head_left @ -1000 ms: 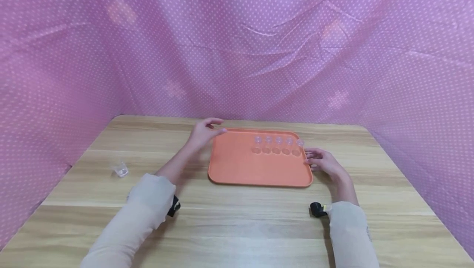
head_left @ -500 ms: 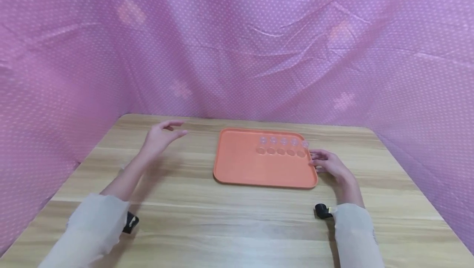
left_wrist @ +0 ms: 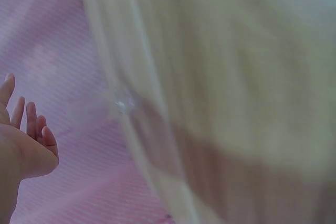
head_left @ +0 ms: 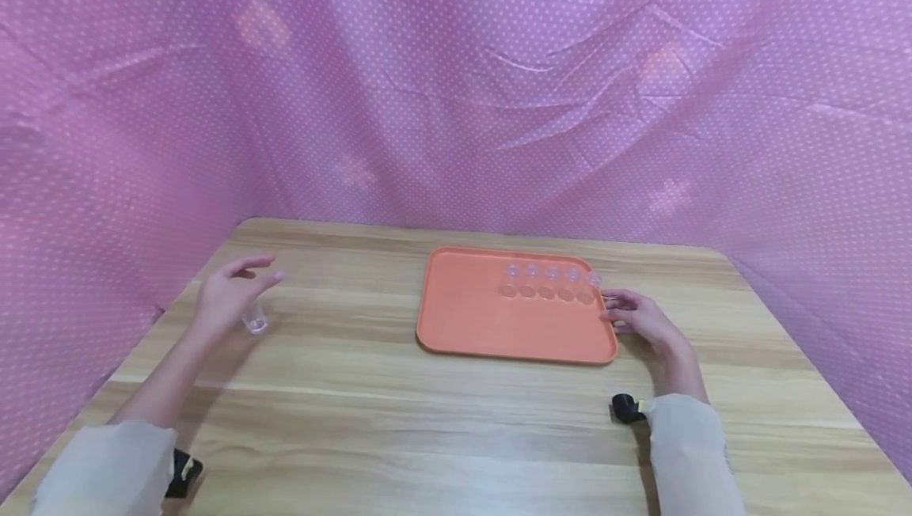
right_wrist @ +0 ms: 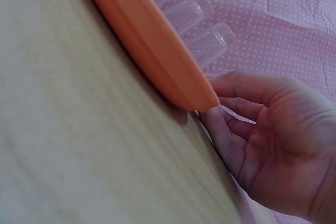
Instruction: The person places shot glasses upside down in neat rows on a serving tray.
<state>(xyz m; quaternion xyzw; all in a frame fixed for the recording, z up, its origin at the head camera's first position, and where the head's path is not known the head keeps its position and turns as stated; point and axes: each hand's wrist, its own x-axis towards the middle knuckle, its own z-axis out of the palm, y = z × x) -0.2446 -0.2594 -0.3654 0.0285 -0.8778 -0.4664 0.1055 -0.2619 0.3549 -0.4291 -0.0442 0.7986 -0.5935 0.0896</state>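
Note:
My left hand point(head_left: 224, 294) hovers over the left side of the table, thumb and fingers apart, with nothing held. Just beyond it a small clear cup point(head_left: 255, 320) stands on the wood, partly hidden by the hand. In the left wrist view that cup point(left_wrist: 125, 102) is a blurred glint, apart from the fingers. My right hand point(head_left: 641, 320) touches the right rim of an orange tray point(head_left: 463, 326) with thumb and fingertips. Several clear cups point(head_left: 552, 282) line the tray's far right part. In the right wrist view these cups point(right_wrist: 191, 14) rise above the rim.
The wooden table point(head_left: 427, 437) is backed and flanked by a pink dotted cloth point(head_left: 456, 104). A black wrist camera point(head_left: 627, 407) sits at the right sleeve, another black device point(head_left: 184, 475) at the left sleeve.
My left hand has swept left from the tray's far left corner to beside the lone cup. The right hand stays at the tray's right rim. The view has shifted slightly.

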